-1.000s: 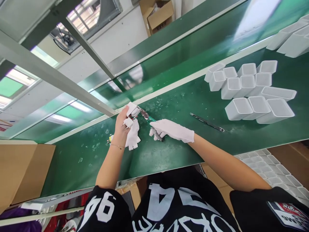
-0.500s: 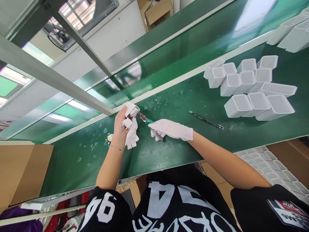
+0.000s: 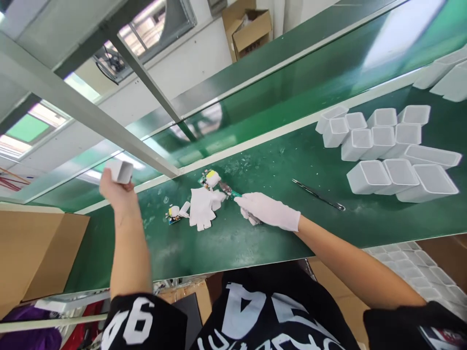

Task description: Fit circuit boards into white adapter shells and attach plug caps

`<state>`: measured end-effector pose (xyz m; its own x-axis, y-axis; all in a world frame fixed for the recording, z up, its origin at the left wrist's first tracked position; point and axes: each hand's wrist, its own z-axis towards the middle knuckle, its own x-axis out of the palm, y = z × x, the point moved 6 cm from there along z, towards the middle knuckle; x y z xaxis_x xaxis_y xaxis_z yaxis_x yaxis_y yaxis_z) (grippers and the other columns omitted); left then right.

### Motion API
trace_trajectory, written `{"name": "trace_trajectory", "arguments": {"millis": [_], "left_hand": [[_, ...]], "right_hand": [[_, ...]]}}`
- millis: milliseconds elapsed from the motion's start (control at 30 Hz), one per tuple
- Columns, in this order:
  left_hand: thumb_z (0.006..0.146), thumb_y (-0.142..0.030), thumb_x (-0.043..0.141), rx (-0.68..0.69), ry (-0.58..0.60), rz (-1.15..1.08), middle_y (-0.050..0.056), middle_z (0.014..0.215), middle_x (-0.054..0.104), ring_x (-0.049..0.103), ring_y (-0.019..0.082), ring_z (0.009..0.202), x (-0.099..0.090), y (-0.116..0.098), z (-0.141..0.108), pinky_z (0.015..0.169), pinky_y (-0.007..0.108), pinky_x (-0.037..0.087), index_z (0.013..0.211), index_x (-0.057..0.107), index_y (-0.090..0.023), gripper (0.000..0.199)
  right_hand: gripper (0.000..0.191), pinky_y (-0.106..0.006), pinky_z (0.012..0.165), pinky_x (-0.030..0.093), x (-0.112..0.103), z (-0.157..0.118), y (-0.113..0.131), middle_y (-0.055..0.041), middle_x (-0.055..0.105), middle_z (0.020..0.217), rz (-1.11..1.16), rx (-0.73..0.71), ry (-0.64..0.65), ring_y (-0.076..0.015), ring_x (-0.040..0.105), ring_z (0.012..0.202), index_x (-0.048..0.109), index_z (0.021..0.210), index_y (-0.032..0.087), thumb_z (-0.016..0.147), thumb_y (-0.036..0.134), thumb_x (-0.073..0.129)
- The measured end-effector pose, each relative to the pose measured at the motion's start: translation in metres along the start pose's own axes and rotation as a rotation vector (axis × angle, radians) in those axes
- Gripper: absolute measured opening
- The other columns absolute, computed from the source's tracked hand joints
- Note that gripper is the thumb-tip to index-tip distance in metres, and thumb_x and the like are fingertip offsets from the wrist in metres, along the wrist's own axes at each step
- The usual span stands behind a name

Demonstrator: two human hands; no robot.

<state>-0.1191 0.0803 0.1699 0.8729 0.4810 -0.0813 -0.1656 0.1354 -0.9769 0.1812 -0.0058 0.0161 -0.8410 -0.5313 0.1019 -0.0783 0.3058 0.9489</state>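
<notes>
My left hand (image 3: 118,192), bare, is raised at the left with its fingers around a white square housing (image 3: 121,171), whose open end faces right. My right hand (image 3: 268,209), in a white glove, grips green-handled pliers (image 3: 229,189). The jaws of the pliers touch or nearly touch a circuit board with a white and yellow part (image 3: 210,179). A loose white glove (image 3: 202,208) lies on the green table just below that board. Left of the glove are a second small board (image 3: 172,214) and a small white plug piece (image 3: 185,209).
Black tweezers (image 3: 318,194) lie right of my right hand. Several translucent white housings (image 3: 368,177) stand in rows at the right. A cardboard box (image 3: 54,253) is at the left end of the green table (image 3: 233,248). A pale metal post slants down to the table's back edge.
My left hand has moved left and up with the white housing, away from the pliers. The circuit board now shows on its own at the plier jaws. The camera view has shifted slightly.
</notes>
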Motion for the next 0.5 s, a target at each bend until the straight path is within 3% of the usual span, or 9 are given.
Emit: {"name": "trace_trajectory", "arguments": {"millis": [67,100,167,233,333,433,500], "left_hand": [[0.100,-0.029,0.026,0.029,-0.112,0.008,-0.007,0.054,0.039,0.033,0.005,0.044,-0.034,-0.014,-0.006,0.043,0.017,0.020,0.078,0.037,-0.021,0.026],[0.096,-0.035,0.039,0.027,-0.108,0.010,-0.007,0.058,0.046,0.043,0.007,0.049,-0.042,-0.015,-0.015,0.046,0.017,0.029,0.079,0.041,-0.022,0.022],[0.081,-0.051,0.059,0.008,-0.045,0.013,-0.005,0.063,0.055,0.052,0.011,0.056,-0.042,-0.002,-0.039,0.048,0.019,0.037,0.080,0.048,-0.022,0.031],[0.066,-0.059,0.069,-0.013,0.084,0.033,-0.002,0.064,0.061,0.055,0.014,0.056,-0.018,0.026,-0.065,0.049,0.023,0.042,0.077,0.056,-0.020,0.042],[0.059,-0.056,0.075,0.019,0.333,0.106,0.002,0.062,0.066,0.058,0.018,0.054,0.044,0.068,-0.095,0.051,0.029,0.047,0.072,0.067,-0.018,0.041],[0.060,-0.046,0.075,0.114,0.493,0.204,0.004,0.071,0.071,0.065,0.026,0.071,0.088,0.094,-0.116,0.075,0.041,0.057,0.072,0.072,-0.021,0.028],[0.064,-0.042,0.072,0.162,0.512,0.256,0.008,0.092,0.074,0.066,0.033,0.097,0.096,0.102,-0.120,0.097,0.053,0.051,0.085,0.075,-0.022,0.029]], "right_hand": [[0.047,-0.024,0.051,0.035,-0.004,0.005,-0.003,0.0018,0.052,0.046,0.017,-0.011,-0.049,-0.0099,0.046,0.044,0.053,0.062,0.019,0.097,0.050,0.049],[0.049,-0.024,0.051,0.035,-0.005,0.007,-0.003,0.0016,0.052,0.046,0.017,-0.027,-0.071,-0.0099,0.046,0.044,0.053,0.062,0.019,0.097,0.053,0.046],[0.056,-0.025,0.049,0.035,-0.006,0.009,-0.001,0.0005,0.051,0.043,-0.012,-0.053,-0.121,-0.0102,0.045,0.042,0.053,0.059,0.019,0.097,0.059,0.040],[0.059,-0.026,0.048,0.036,-0.012,0.010,0.002,0.0001,0.050,0.042,-0.066,-0.086,-0.196,-0.0112,0.045,0.041,0.051,0.059,0.020,0.094,0.066,0.038],[0.064,-0.026,0.049,0.038,-0.029,0.010,0.013,-0.0002,0.053,0.045,-0.146,-0.161,-0.311,-0.0125,0.049,0.043,0.051,0.064,0.021,0.089,0.077,0.033],[0.070,-0.028,0.052,0.040,-0.046,0.002,0.033,-0.0012,0.055,0.049,-0.203,-0.234,-0.390,-0.0131,0.051,0.045,0.049,0.064,0.021,0.085,0.084,0.027],[0.071,-0.028,0.053,0.041,-0.051,-0.007,0.048,-0.0015,0.056,0.050,-0.229,-0.259,-0.403,-0.0132,0.052,0.047,0.050,0.065,0.021,0.084,0.086,0.030]]}}
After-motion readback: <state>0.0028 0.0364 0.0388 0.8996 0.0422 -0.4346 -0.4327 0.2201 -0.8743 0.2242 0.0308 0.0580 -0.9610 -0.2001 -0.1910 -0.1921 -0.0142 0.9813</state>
